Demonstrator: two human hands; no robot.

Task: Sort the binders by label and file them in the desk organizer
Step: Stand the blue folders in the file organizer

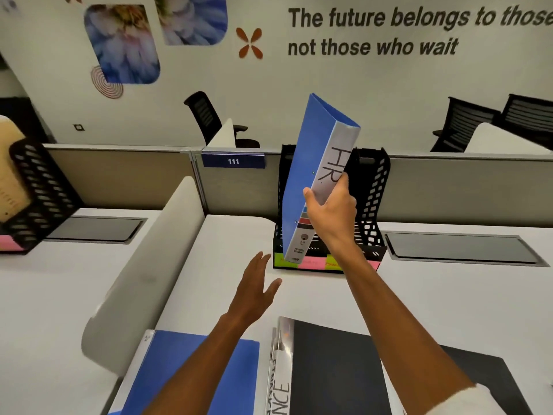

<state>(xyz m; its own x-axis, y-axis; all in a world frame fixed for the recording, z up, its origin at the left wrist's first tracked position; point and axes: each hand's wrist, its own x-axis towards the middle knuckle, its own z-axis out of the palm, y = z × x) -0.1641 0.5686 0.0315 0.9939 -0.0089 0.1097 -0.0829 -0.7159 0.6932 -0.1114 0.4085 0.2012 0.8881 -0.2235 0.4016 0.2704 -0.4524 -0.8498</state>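
The blue binder is held up over the desk organizer, its long axis near upright and tipped so the top leans to the right and away. The grey spine, lettered "HR", is turned toward the camera and to the right; the lower end hangs in front of the organizer's left slots. Whether that end touches the organizer cannot be told.

The binder is gripped around mid-spine by the right hand, thumb laid on the blue cover, fingers wrapped round the far side. The left hand is held flat above the desk, fingers straight and slightly spread, nothing in it, near the organizer's front.

The organizer is seen standing at the back of the desk against the partition, black with perforated walls. Sticky notes in green, pink and yellow are stuck along its front lip; their writing is too blurred to read. No binder can be made out in the visible slots.

At the near edge, a second blue binder is lying flat on the left, and a black binder lies flat on the right, its spine lettering ending "NCE". A second black organizer is seen at far left on the neighbouring desk.
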